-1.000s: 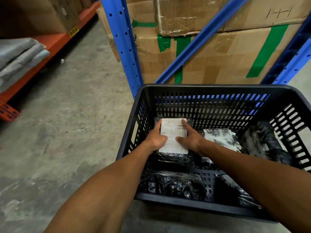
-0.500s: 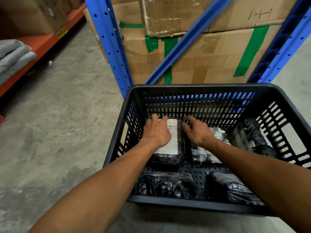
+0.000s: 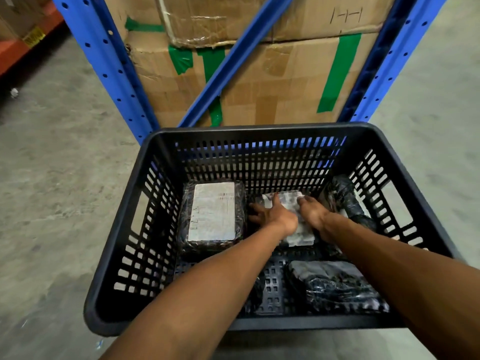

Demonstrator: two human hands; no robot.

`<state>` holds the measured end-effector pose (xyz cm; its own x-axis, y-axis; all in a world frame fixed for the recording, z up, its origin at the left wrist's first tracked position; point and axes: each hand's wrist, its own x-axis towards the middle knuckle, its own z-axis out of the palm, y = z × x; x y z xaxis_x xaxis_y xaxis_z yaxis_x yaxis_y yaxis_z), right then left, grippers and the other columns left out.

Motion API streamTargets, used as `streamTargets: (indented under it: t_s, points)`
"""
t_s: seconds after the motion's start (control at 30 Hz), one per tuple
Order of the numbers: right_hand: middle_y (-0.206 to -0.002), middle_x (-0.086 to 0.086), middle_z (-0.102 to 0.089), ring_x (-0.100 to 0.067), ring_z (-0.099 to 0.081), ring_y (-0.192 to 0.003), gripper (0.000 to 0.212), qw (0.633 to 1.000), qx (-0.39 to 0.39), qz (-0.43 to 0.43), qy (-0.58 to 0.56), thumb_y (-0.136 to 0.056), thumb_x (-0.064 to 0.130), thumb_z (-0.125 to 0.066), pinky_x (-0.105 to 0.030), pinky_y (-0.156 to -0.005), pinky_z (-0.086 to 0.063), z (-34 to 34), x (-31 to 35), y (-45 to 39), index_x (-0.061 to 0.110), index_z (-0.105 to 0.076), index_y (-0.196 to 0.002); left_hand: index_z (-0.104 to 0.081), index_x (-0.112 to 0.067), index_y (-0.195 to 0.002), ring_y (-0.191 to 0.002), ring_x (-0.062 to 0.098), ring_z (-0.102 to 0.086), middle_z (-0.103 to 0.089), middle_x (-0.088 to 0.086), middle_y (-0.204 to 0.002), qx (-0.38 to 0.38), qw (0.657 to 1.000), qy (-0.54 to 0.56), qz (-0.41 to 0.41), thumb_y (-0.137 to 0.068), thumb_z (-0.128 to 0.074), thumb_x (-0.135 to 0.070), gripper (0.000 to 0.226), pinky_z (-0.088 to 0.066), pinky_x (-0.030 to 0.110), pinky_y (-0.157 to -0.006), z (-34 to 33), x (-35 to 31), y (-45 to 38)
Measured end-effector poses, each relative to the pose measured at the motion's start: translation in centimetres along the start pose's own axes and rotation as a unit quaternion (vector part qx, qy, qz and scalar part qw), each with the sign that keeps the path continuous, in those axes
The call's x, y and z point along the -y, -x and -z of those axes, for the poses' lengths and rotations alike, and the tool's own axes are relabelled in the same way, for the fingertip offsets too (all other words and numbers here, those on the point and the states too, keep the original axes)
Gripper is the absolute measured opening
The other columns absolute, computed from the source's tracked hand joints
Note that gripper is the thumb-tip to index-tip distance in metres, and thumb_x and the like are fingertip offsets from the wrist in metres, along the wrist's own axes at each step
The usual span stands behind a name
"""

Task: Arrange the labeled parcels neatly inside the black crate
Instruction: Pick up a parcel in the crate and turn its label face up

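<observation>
A black slotted crate (image 3: 145, 229) stands on the concrete floor. Inside at the back left lies a black-wrapped parcel with a white label (image 3: 213, 214), flat and free of my hands. Beside it in the back middle lies a second labeled parcel (image 3: 298, 236); my left hand (image 3: 275, 216) and my right hand (image 3: 311, 211) both rest on it, gripping its sides. A third black parcel (image 3: 348, 201) leans against the right wall. Another black parcel (image 3: 335, 284) lies at the front right. My left forearm hides a parcel at the front left.
Blue rack uprights (image 3: 109, 66) and a diagonal brace stand just behind the crate, with taped cardboard boxes (image 3: 272, 81) stacked between them. An orange shelf beam (image 3: 15, 50) runs along the far left. Bare concrete floor (image 3: 57, 178) lies left and right of the crate.
Both hands left the back-left parcel and moved right onto the middle parcel. The back-left parcel now lies uncovered. The view has drawn closer to the crate.
</observation>
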<state>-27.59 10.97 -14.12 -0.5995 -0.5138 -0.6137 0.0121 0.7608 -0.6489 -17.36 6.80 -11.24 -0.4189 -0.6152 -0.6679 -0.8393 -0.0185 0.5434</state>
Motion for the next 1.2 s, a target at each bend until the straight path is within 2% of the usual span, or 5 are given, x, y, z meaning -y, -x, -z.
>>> streamTargets:
  t_s: [0.33, 0.67, 0.87, 1.1, 1.2]
  points:
    - [-0.114, -0.009, -0.068, -0.023, -0.066, -0.095, 0.064, 0.994, 0.032, -0.068, -0.073, -0.101, 0.055, -0.026, -0.021, -0.057, -0.05, 0.8, 2.3, 2.6, 0.01, -0.052, -0.137, -0.019, -0.043, -0.16, -0.154, 0.05, -0.01, -0.003, 0.015, -0.172, 0.007, 0.996, 0.092, -0.009, -0.092, -0.046, -0.005, 0.083, -0.028, 0.055, -0.121, 0.4, 0.3, 1.4]
    - [-0.08, -0.008, -0.059, -0.018, -0.053, -0.065, 0.052, 0.956, -0.069, 0.052, -0.282, -0.093, 0.062, -0.037, -0.03, -0.054, -0.038, 5.2, 9.3, 6.4, 0.016, -0.057, -0.108, -0.019, -0.055, -0.158, -0.147, 0.036, -0.044, -0.039, 0.009, -0.166, 0.013, 0.951, 0.275, -0.138, -0.095, -0.033, -0.074, 0.067, -0.032, 0.059, -0.121, 2.5, -0.6, 3.3]
    - [-0.076, -0.009, -0.059, -0.016, -0.054, -0.05, 0.065, 0.919, 0.068, 0.018, -0.388, -0.094, 0.062, -0.033, -0.031, -0.062, -0.048, 6.0, 9.6, 8.4, 0.007, -0.064, -0.109, -0.035, -0.039, -0.156, -0.142, 0.034, -0.051, -0.052, 0.009, -0.157, 0.054, 0.928, 0.335, -0.153, -0.069, -0.043, -0.092, 0.102, -0.036, 0.058, -0.119, 5.4, -0.5, 5.9]
    - [-0.089, -0.009, -0.077, -0.015, -0.054, -0.052, 0.05, 0.939, 0.091, 0.113, -0.312, -0.098, 0.055, -0.027, -0.029, -0.057, -0.041, 2.8, 10.8, 9.4, 0.025, -0.056, -0.127, 0.006, -0.06, -0.155, -0.095, 0.022, -0.077, -0.08, -0.006, -0.112, 0.038, 0.898, 0.394, -0.194, -0.086, -0.066, -0.018, 0.108, -0.06, 0.05, -0.085, 10.8, 1.7, 6.6]
    - [-0.127, -0.006, -0.069, -0.015, -0.064, -0.103, 0.049, 0.967, 0.004, 0.23, -0.105, -0.097, 0.054, -0.034, -0.037, -0.093, -0.044, 1.2, 10.6, 8.5, 0.038, -0.05, -0.141, -0.001, -0.063, -0.155, -0.099, 0.027, -0.073, -0.082, -0.008, -0.1, 0.021, 0.868, 0.439, -0.23, -0.095, -0.05, -0.008, 0.095, -0.056, 0.049, -0.087, 12.7, 2.7, 6.6]
